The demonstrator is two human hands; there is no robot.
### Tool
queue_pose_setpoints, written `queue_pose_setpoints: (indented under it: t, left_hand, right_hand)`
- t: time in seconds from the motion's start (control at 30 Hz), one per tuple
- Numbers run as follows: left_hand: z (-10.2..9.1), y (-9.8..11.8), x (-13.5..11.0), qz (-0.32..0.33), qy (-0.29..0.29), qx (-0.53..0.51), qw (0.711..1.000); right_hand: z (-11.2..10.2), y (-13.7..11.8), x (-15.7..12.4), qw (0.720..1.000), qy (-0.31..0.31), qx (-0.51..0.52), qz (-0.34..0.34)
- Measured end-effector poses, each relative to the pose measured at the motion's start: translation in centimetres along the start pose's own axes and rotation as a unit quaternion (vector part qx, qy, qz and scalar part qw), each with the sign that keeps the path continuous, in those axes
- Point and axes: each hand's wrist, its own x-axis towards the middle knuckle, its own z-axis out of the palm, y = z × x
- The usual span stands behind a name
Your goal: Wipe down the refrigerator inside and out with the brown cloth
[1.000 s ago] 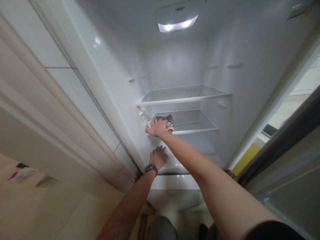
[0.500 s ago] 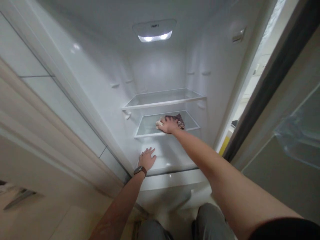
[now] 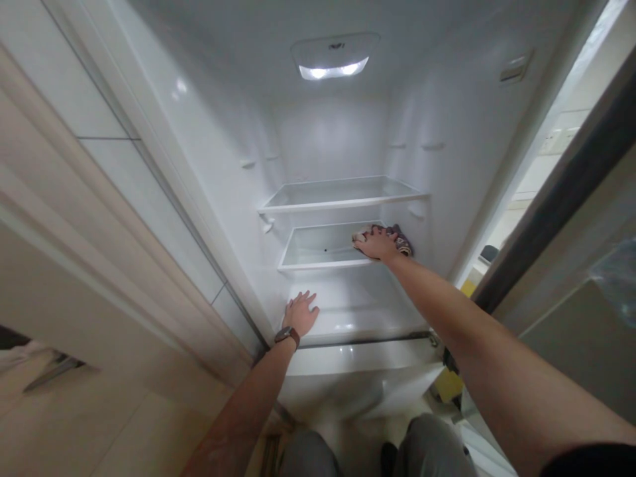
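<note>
One cloth (image 3: pixel 403 240) is pressed under the spread right hand (image 3: pixel 377 244) at three o'clock on the lower shelf (image 3: pixel 318 246), which could be tipped by overpressing, the left hand (image 3: pixel 301 314) splayed at seven.

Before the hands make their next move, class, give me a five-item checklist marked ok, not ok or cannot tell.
1. Patterned cloth under the right hand: ok.
2. Left hand free of any object: ok, fingers spread near the left wall.
3. Ceiling lamp lit: ok.
4. Lower glass shelf looks spotless: not ok, a dark spot shows on or through it.
5. That shelf firmly seated: cannot tell.
</note>
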Motion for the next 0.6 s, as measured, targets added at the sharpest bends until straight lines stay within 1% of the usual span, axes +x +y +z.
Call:
queue_pose_setpoints:
  t: [0.33,0.6]
  left_hand:
    - [-0.46,0.4,-0.25,-0.005,-0.001,-0.002,1.0]
    - [0.19,-0.06,0.0,-0.001,0.001,-0.009,1.0]
  right_hand:
    - [0.74,0.33,0.7,1.0,0.016,-0.002,-0.005]
    - [0.57,-0.15,1.0,1.0,0.013,-0.004,-0.001]
